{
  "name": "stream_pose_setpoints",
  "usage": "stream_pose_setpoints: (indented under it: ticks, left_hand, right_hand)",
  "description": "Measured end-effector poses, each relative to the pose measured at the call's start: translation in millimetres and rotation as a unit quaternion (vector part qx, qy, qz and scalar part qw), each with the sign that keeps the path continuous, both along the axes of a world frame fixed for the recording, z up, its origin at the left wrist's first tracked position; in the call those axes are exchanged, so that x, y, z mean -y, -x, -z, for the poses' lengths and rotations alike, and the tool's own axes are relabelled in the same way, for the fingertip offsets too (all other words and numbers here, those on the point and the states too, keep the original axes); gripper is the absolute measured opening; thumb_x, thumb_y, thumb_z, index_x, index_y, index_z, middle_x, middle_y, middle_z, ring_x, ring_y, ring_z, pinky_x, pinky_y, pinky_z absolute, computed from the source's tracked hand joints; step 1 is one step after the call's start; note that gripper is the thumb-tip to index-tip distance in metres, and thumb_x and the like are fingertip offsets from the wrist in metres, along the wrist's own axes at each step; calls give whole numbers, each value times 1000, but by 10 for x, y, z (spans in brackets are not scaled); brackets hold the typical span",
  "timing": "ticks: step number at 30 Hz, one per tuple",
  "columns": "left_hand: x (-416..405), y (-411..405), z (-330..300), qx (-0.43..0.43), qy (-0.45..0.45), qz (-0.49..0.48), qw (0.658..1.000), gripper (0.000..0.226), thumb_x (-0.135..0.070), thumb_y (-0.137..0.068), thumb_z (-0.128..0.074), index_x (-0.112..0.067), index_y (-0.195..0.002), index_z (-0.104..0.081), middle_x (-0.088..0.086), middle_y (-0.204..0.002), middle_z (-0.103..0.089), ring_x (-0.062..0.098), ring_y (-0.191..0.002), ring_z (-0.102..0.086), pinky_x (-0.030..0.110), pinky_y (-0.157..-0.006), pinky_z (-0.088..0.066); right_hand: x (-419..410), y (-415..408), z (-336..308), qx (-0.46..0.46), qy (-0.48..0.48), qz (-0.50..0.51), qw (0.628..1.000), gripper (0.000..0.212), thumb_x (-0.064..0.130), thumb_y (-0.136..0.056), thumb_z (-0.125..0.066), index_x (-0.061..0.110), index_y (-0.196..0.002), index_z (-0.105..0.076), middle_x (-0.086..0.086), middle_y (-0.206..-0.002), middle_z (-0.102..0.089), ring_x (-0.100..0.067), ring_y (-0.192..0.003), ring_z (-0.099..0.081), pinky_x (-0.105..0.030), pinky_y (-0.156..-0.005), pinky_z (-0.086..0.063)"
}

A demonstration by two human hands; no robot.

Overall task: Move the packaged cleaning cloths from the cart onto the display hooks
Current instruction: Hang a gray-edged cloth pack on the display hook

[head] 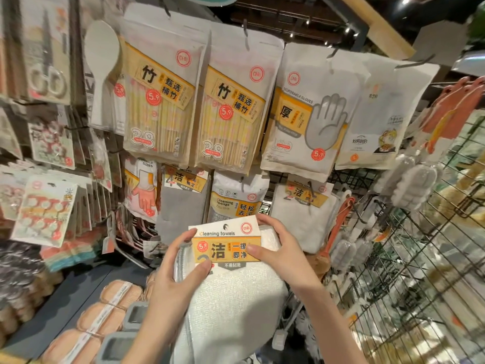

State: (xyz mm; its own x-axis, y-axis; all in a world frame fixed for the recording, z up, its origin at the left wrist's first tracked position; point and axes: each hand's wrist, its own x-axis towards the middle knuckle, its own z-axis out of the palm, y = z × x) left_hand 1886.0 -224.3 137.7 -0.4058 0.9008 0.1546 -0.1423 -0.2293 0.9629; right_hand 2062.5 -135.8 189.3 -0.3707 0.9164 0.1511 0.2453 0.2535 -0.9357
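just behind, seemingly full cloth hooks (311,186)

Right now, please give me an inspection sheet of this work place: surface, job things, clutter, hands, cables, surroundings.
Surface: wire grid rack with hooks; most carry hanging goods.
Job's things: white towel pack labelled "Cleaning towels", held below the hooks; similar white pack and grey pack already hang.
Clutter: chopstick packs, glove pack, sponge pack, sponges on the shelf below.
Grippers: left hand and right hand both grip the pack's card.
Cables: nothing seen.
Surroundings: shop aisle; cart not clearly seen.
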Motion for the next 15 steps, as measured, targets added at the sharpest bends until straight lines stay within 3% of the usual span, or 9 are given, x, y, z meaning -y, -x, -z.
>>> stream_pose_setpoints:
  ticks: [4, 7, 9, 12, 15]
  left_hand:
    - [35, 37, -8, 2, -16, 1, 1000, 69, -24, -68, -80, -53, -124, -51, -12, -121, -64, 12, -116, -58, 36, -93, -49]
    - [63, 89, 15, 33, -18, -1, 999, 63, -15, -71, -76, -47, -122, -56, -6, -121, -65, 14, -111, -61, 22, -76, -55]
    - [100, 131, 40, 38, -17, -3, 999, 58, -19, -71, -74, -47, -119, -58, -6, -121, -65, 14, -112, -61, 23, -77, -54]
    - [167, 199, 78, 20, -14, -2, 1000, 55, -32, -72, -81, -48, -119, -57, -7, -122, -64, 12, -117, -57, 33, -91, -50]
    - [225, 250, 86, 6, -10, 1, 1000, 47, -43, -69, -79, -45, -111, -60, -9, -117, -66, 7, -112, -59, 24, -84, -51]
  right_hand:
    - [66, 103, 47, -10, -26, 37, 999, 56, 10, -73, -77, 38, -115, -55, 12, -126, -55, -2, -119, -50, -37, -104, -42]
    - [146, 177, 76, -17, -45, 58, 997, 56, 7, -74, -76, 37, -116, -55, 12, -125, -54, 0, -119, -48, -39, -106, -40]
    - [190, 224, 98, -26, -47, 61, 997, 54, 4, -74, -75, 37, -112, -56, 8, -121, -57, -4, -116, -52, -41, -102, -43]
    - [262, 289, 104, -42, -42, 61, 996, 51, -3, -75, -72, 33, -106, -57, 9, -112, -62, -2, -106, -57, -32, -93, -51]
    - [313, 333, 121, -55, -49, 61, 995, 47, -6, -74, -71, 26, -106, -57, 9, -109, -63, 3, -100, -58, -18, -84, -51]
